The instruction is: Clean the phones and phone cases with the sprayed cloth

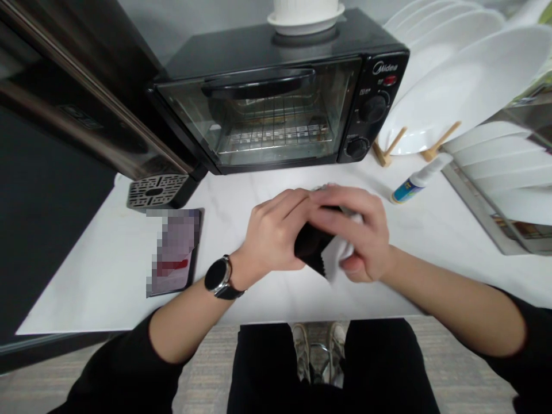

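Note:
My left hand (276, 233), with a watch (218, 276) at its wrist, is closed around a flat, dark, glossy phone-like object (309, 244) above the counter. A pale cloth (335, 257) with a zigzag edge is gripped in my right hand (368, 230) and lies against the dark surface. The fingers of that hand stretch over the top of the object and are slightly blurred. Both hands hide much of its outline. To the right stands a small white spray bottle (409, 187) with a blue label.
A black toaster oven (276, 115) stands behind my hands, with a white saucer (306, 20) on top. White plates (466, 80) rest in a wooden rack (390, 146) at the right. A pixelated device (176, 253) and a slotted drip tray (157, 191) are at the left.

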The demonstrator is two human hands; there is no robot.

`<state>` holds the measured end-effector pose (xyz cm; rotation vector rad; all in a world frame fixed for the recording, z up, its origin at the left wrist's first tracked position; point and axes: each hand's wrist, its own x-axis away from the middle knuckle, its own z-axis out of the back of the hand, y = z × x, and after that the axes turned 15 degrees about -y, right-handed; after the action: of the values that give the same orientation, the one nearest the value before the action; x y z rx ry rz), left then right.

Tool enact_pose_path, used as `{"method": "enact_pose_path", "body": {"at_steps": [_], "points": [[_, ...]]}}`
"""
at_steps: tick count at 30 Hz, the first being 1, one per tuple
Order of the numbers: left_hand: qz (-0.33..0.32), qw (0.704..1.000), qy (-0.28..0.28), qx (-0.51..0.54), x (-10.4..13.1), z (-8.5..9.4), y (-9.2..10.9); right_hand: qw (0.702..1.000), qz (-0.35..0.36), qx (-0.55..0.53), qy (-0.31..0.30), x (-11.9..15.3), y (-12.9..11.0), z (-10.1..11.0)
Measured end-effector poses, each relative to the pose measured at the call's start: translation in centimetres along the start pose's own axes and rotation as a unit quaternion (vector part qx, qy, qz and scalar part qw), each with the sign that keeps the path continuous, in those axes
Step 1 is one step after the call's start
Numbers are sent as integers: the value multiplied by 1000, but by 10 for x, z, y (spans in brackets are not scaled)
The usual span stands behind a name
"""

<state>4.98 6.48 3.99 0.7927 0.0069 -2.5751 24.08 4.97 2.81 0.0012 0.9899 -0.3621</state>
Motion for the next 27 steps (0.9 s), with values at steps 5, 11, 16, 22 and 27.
{"method": "enact_pose_path", "body": {"at_steps": [5, 11, 16, 22, 27], "points": [[-1, 1000, -3, -8, 1, -3, -3, 999, 11, 37, -37, 1, 2, 5], [56, 998, -31, -10, 1, -3, -2, 995, 42, 55, -73, 3, 5, 3], [27, 999, -16, -12, 2, -4, -3, 999, -22, -13, -25, 3, 6, 0], [42, 999, -16, -19, 2, -5, -5, 998, -34, -14, -48, 3, 4, -2], [63, 997, -42, -9, 1, -4, -3, 995, 22, 38, -90, 3, 5, 1]]}}
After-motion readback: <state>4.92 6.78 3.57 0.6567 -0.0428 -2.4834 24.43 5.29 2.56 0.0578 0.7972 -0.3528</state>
